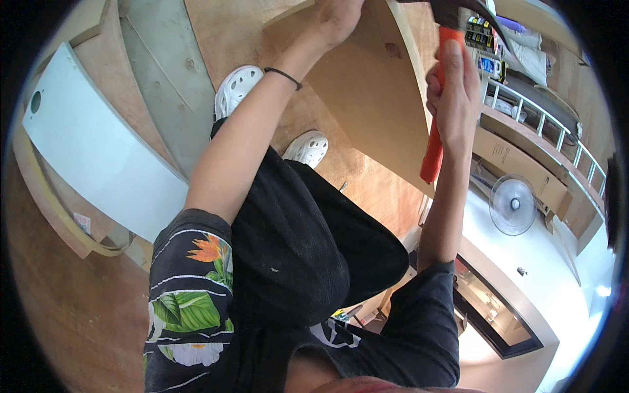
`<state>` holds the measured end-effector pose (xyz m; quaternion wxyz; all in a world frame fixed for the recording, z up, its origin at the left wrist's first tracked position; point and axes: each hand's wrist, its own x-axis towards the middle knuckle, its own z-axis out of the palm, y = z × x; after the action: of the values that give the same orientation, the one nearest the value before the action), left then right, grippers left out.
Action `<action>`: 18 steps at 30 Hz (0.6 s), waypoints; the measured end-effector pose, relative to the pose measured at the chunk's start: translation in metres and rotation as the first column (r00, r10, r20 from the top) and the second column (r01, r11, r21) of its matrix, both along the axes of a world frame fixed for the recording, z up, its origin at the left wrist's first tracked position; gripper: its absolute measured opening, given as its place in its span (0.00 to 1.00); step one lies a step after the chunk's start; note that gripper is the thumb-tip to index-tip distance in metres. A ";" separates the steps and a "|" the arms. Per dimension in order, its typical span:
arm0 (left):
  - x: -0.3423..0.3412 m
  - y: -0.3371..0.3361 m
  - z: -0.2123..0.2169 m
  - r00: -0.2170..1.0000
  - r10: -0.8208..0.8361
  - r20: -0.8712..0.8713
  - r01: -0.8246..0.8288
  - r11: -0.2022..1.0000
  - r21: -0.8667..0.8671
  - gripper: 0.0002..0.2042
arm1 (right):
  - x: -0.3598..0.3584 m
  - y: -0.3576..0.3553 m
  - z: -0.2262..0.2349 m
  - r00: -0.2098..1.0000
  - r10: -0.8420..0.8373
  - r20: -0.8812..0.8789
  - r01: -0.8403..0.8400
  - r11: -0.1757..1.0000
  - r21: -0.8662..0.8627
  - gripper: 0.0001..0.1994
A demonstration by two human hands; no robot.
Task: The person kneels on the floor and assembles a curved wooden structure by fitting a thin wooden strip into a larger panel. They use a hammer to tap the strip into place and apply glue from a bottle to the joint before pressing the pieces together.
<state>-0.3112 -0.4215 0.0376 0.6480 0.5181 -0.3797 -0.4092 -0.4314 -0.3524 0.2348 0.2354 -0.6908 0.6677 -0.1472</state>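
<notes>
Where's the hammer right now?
The hammer is at the upper right of the head view, its orange handle gripped in the right hand, just right of the wooden board that the left hand touches.

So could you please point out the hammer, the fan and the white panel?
hammer (433, 141): head view, on its orange handle below the right hand.
fan (512, 204): head view, on its round grille.
white panel (98, 147): head view, on its flat face.

The fingers of the left hand are cut off by the top edge, so its grip on the wooden board cannot be judged. The hammer head is partly cropped there too (only its dark underside is seen). The small packages beyond are too small to be identified.
</notes>
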 end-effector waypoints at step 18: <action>-0.003 -0.005 -0.011 0.998 -0.029 0.050 0.030 1.000 -0.010 0.41 | 0.011 -0.014 0.002 0.983 0.160 -0.089 -0.164 0.986 -0.038 0.23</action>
<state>-0.3142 -0.4270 0.0267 0.6348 0.5191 -0.4055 -0.4039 -0.4205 -0.3666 0.2367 0.2022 -0.7536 0.6152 -0.1126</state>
